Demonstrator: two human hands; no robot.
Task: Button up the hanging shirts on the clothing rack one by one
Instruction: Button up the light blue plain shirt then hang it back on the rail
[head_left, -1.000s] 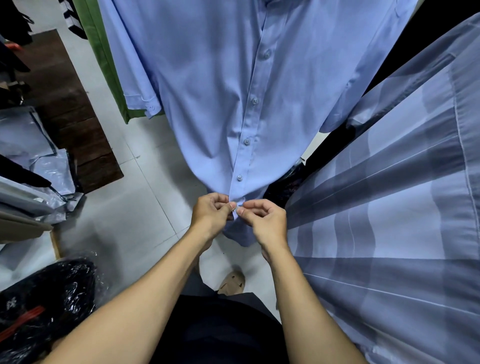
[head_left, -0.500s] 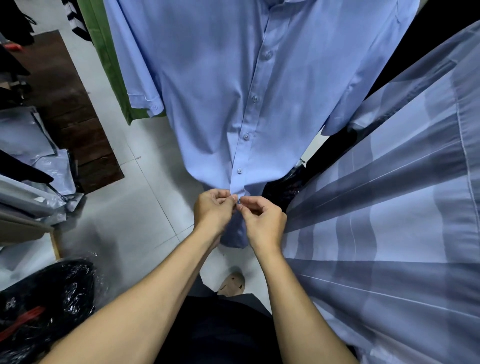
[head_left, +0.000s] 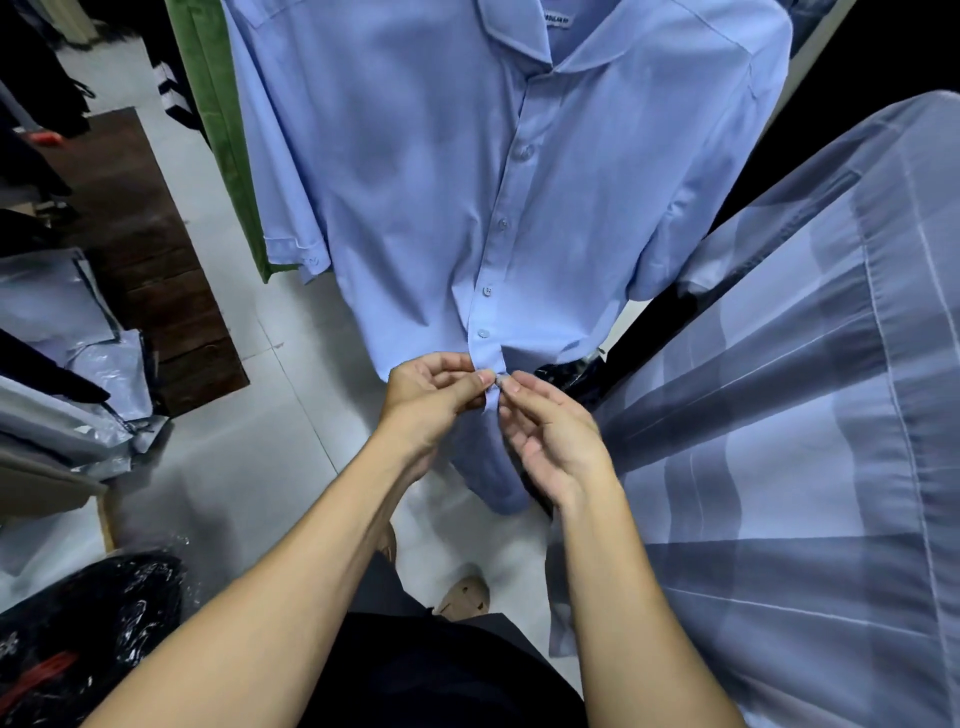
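Note:
A light blue short-sleeved shirt (head_left: 415, 182) hangs in front of me, its placket closed by several buttons down the middle. My left hand (head_left: 426, 395) pinches the bottom of the placket (head_left: 491, 395) between thumb and forefinger. My right hand (head_left: 550, 441) meets it from the right, thumb and forefinger tips at the same spot, the other fingers loosely spread. The lowest button is hidden between the fingertips. The shirt's tail hangs below my hands.
A blue and grey striped shirt (head_left: 805, 415) hangs close on the right. A green garment (head_left: 218, 130) hangs behind the blue shirt's left sleeve. Grey plastic bags (head_left: 62, 364) and a dark wooden board (head_left: 140, 249) lie at the left, a black bag (head_left: 78, 634) at lower left.
The view has tilted up, so the shirt's collar now shows. My right hand's outer fingers have spread from a tight curl. Both hands stay at the placket's bottom.

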